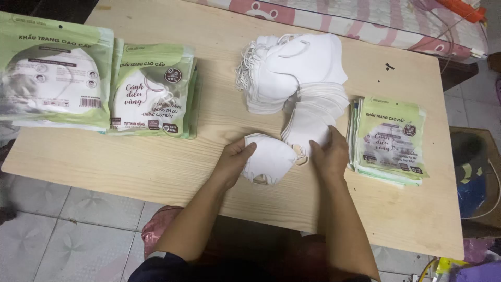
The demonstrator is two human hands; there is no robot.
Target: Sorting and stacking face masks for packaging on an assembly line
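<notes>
Left hand gripping white mask, mask pile behind

Soft, matt white cloth on the folded mask and on the stacked masks. Pale wood grain, smooth and dull, across the table. Glossy green plastic film on the filled packets; thinner, perhaps also plastic, on the flat bags.

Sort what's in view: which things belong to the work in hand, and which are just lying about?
In use:
left hand and right hand on a folded white face mask
pile of loose white masks
stack of flat green pouches
filled mask packs
wooden table

Lying about:
patterned mattress
cardboard box
</notes>
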